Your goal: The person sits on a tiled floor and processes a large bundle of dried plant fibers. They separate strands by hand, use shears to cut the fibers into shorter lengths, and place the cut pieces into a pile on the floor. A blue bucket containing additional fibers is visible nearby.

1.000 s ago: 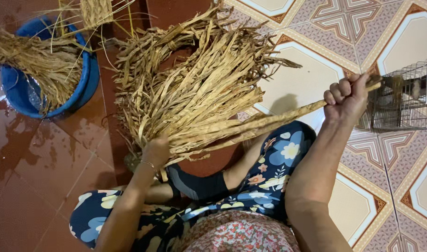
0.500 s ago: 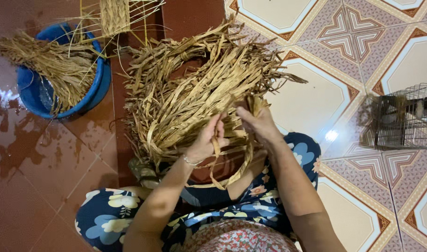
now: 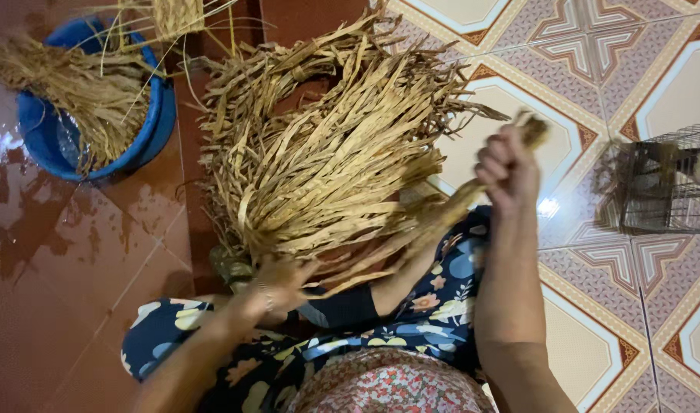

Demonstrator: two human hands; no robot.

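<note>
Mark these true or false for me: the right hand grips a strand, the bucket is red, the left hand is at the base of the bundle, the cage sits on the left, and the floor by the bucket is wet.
1. The right hand grips a strand pulled out from the bundle. True.
2. The bucket is red. False: it is blue, and holds more fibres.
3. The left hand is at the lower end of the bundle. True.
4. The cage sits on the left. False: it stands at the right edge, on the patterned tiles.
5. The floor by the bucket is wet. True: the red tiles show glossy wet patches.
</note>
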